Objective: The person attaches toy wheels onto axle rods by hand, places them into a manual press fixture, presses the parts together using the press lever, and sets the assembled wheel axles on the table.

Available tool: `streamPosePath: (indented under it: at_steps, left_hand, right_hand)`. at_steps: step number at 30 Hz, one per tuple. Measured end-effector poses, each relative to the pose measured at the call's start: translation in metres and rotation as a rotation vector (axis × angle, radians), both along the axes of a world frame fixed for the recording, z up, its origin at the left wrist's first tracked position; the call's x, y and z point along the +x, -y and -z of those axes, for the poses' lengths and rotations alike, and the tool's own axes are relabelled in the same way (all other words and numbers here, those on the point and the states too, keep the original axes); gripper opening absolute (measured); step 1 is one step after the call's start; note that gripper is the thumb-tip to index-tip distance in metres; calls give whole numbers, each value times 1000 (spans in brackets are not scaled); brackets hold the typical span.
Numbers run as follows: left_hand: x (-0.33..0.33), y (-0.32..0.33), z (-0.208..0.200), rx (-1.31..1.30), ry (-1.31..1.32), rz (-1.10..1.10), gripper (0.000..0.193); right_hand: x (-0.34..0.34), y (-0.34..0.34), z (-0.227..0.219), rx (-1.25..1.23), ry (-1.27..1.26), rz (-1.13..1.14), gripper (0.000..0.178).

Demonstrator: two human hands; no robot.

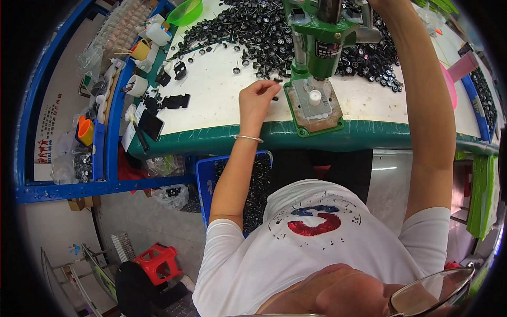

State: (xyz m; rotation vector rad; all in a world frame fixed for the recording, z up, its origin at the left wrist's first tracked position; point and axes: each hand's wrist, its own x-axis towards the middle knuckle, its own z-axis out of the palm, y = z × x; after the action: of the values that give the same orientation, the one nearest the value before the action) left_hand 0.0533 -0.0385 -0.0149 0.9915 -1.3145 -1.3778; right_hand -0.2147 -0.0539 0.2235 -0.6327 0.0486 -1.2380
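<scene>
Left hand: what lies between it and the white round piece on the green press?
In the head view: a strip of white tabletop with a small dark part, then the press's green base and its grey metal plate.

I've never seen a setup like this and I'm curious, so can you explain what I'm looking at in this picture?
There's no robot here; this is human handwork. The picture comes from a head-worn fisheye camera looking down, so straight edges bend. On the white tabletop stands a green bench press, with a white round piece on the grey plate at its base. Around and behind it lie heaps of small black wheels, many with metal pins. The left hand seems to pinch a small dark piece beside the press. The right arm runs off the top edge, so its grip doesn't show.
</scene>
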Motion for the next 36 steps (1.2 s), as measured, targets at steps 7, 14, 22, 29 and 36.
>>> streamPosePath:
  at_steps: [7,14,22,29,36]
  left_hand:
    - [17,9,-6,-260,900,8,32]
    - [-18,39,7,-482,877,-137,22]
    - [-13,49,7,-426,990,-148,15]
    - [11,34,4,-197,225,-135,14]
    - [3,11,-3,-59,-162,-49,13]
  right_hand:
    - [6,-55,56,-41,-955,1151,33]
    - [-51,-77,195,-263,-1755,1099,21]
    - [-38,-80,241,-468,-2154,1099,18]
    - [-32,-80,226,-456,-1913,1104,17]
    - [36,-96,204,36,-1282,528,22]
